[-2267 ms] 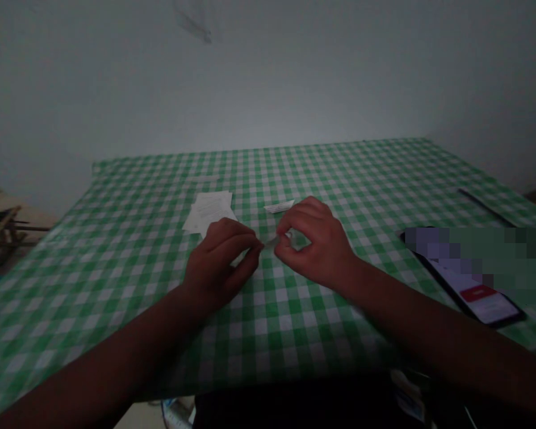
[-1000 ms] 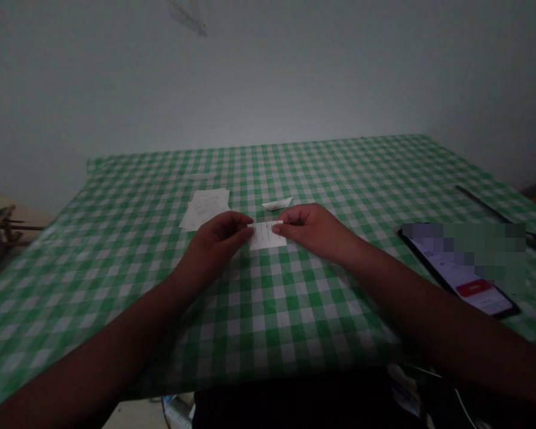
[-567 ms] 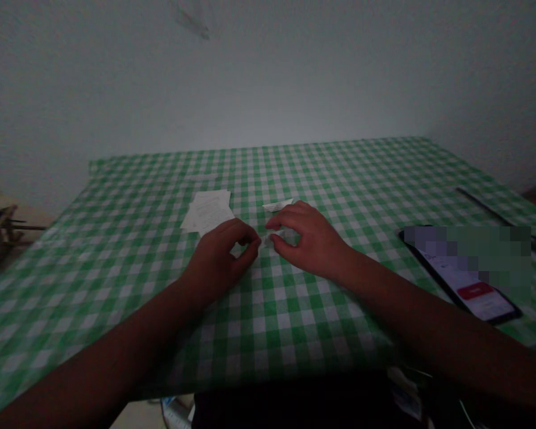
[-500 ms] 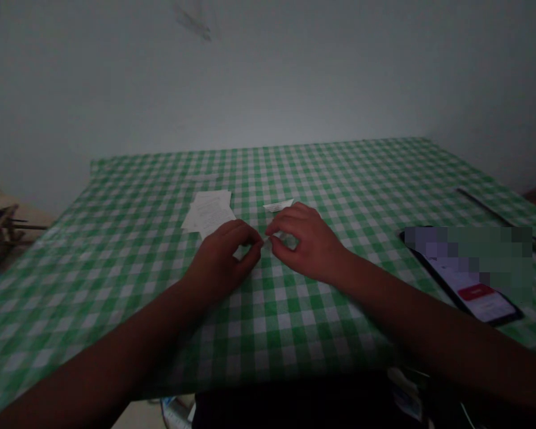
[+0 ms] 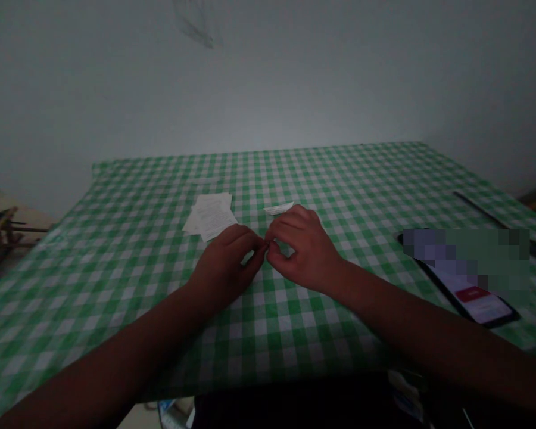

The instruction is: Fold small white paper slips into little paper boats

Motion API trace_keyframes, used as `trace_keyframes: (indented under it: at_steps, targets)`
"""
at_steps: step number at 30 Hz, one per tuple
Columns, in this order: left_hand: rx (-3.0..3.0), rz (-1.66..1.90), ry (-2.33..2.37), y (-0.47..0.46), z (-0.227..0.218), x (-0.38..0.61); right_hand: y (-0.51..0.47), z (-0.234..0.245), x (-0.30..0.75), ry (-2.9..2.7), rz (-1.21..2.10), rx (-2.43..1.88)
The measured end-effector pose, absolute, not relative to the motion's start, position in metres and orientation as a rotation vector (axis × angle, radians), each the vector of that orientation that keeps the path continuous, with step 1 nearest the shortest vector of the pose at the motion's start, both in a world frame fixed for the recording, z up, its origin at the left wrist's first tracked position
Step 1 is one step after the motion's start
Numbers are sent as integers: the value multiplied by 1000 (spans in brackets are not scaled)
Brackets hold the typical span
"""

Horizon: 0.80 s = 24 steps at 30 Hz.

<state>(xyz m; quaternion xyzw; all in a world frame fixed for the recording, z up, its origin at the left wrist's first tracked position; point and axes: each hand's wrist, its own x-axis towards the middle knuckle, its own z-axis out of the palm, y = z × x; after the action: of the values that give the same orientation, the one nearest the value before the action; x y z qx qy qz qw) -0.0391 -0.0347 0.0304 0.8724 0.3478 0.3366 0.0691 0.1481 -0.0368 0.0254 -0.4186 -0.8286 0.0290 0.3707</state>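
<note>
over green checked tablecloth [image 5: 250,342], holds left hand [image 5: 223,260] and right hand [image 5: 307,250] nearly fingertip to fingertip, with thumbs curled close to forefingers; cannot tell how tightly, or on what. could, by spreading carelessly, nudge the small printed slip [image 5: 277,209] just beyond the right knuckles or skew the loose sheets [image 5: 214,214] beside the left. angles both forearms inward, with knuckles uppermost.

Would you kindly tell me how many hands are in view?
2: the left hand and, close beside it, the right hand, over the checked tablecloth, nearer the camera than the papers.
</note>
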Motion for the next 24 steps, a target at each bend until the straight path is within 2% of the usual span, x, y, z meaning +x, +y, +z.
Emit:
trace_keyframes:
  at_steps: [10, 16, 24]
  targets:
    - [2610, 1004, 1129, -36, 32, -40, -29, 25, 158, -2124, -46, -1125]
    - [2586, 955, 1198, -34, 30, -44, -11, 25, 177, -2010, -90, -1307]
    - [2650, 1031, 1098, -35, 30, -42, -35, 31, 156, -2127, 6, -1109]
